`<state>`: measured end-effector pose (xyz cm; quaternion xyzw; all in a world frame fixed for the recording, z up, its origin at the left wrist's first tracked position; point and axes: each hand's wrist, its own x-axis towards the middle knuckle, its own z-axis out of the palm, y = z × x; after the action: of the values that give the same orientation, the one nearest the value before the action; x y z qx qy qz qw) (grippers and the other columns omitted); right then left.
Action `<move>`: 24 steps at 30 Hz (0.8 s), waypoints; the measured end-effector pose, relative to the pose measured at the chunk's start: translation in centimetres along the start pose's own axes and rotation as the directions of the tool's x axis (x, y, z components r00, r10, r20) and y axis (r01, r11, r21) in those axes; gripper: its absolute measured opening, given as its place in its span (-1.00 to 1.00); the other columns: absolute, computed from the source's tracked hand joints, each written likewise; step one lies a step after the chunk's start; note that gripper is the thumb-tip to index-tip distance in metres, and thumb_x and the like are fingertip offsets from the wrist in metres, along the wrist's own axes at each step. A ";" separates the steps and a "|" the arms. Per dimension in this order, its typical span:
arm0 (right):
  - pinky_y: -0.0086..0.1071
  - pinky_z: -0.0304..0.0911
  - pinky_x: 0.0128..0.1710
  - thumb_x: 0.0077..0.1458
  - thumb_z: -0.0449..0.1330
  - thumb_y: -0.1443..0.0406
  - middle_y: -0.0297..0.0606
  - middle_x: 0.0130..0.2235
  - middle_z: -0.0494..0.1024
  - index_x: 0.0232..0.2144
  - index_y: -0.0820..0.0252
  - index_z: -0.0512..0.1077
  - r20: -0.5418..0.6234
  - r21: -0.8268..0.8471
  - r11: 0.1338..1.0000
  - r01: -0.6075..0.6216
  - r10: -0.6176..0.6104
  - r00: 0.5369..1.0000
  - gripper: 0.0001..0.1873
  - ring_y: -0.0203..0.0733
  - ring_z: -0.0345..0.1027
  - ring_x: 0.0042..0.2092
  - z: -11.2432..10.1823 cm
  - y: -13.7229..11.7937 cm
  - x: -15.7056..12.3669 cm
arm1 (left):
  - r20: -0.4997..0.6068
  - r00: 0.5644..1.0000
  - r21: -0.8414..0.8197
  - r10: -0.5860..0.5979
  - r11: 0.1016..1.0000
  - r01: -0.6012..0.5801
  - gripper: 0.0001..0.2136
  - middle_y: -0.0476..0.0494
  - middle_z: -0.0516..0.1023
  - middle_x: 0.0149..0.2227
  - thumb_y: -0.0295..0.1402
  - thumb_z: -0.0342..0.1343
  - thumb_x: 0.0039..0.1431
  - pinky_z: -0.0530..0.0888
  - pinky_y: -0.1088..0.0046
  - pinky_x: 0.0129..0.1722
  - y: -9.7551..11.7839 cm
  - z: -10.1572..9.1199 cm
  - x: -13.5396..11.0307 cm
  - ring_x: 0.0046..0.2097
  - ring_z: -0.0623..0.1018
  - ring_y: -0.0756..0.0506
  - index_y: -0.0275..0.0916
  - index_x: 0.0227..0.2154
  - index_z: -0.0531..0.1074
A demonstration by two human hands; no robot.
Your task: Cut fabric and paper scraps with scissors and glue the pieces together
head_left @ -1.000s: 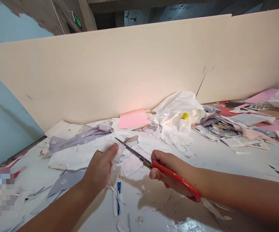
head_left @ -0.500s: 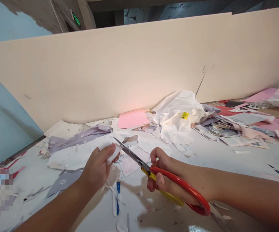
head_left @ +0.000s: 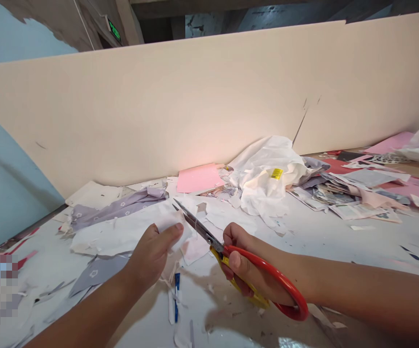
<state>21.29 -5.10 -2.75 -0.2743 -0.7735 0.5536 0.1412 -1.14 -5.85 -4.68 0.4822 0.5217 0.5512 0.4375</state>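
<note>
My left hand (head_left: 154,253) pinches a small white piece of paper (head_left: 168,220) between thumb and fingers, over the littered table. Its outline is hard to tell from the white scraps behind it. In my right hand (head_left: 243,251) is a pair of scissors (head_left: 252,265) with one red and one yellow handle. Their blades are slightly parted, the tips pointing up and left, close beside my left thumb and the paper. Beneath my left hand lie a large white sheet (head_left: 111,234) and grey-purple pieces with white flowers (head_left: 122,205).
A cream panel (head_left: 166,111) rises along the table's far side. Before it lie a pink sheet (head_left: 199,178) and a crumpled white bag (head_left: 267,166) with a yellow label. Stacked paper cuttings (head_left: 339,191) spread to the right. A narrow blue strip (head_left: 177,295) lies near the front.
The scissor blades have parted wider, and the yellow handle has swung away from the red one. My left thumb and the white paper have shifted slightly right.
</note>
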 end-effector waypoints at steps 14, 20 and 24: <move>-0.47 0.08 -0.55 -0.04 -0.14 -0.20 -0.50 -0.57 0.12 -0.36 0.10 -0.03 -0.067 0.009 0.998 -0.068 0.069 0.995 -0.48 -0.42 0.02 -0.56 0.5 1.2 0.3 | 0.054 0.999 0.063 0.002 0.998 -0.006 -0.76 0.09 0.22 -0.74 -0.20 0.11 -0.06 0.24 0.50 -0.53 -0.3 -0.2 -0.2 -0.59 0.27 0.04 -0.30 -0.62 0.39; -0.48 0.05 -0.59 -0.11 -0.15 -0.25 -0.52 -0.60 0.11 -0.40 0.10 -0.03 -0.092 0.019 0.998 -0.066 0.067 0.993 -0.43 -0.42 0.00 -0.59 0.6 0.9 0.3 | 0.005 1.000 0.078 -0.028 0.997 0.028 -0.77 0.08 0.26 -0.72 -0.20 0.13 -0.08 0.26 0.48 -0.54 -0.6 -0.5 0.0 -0.59 0.29 0.03 -0.29 -0.59 0.41; -0.51 -0.01 -0.66 -0.09 -0.15 -0.24 -0.53 -0.61 0.09 -0.40 0.10 -0.02 -0.122 0.040 0.997 -0.072 0.077 0.990 -0.44 -0.44 -0.04 -0.64 0.5 1.0 0.4 | 0.023 0.999 0.101 -0.036 0.994 0.033 -0.76 0.06 0.29 -0.69 -0.18 0.13 -0.10 0.29 0.48 -0.53 0.1 -0.3 -0.2 -0.58 0.30 0.02 -0.26 -0.61 0.38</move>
<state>20.94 -5.05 -3.90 -0.3341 -0.7425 0.5543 0.1727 -1.41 -6.06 -4.54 0.5013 0.5516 0.5107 0.4285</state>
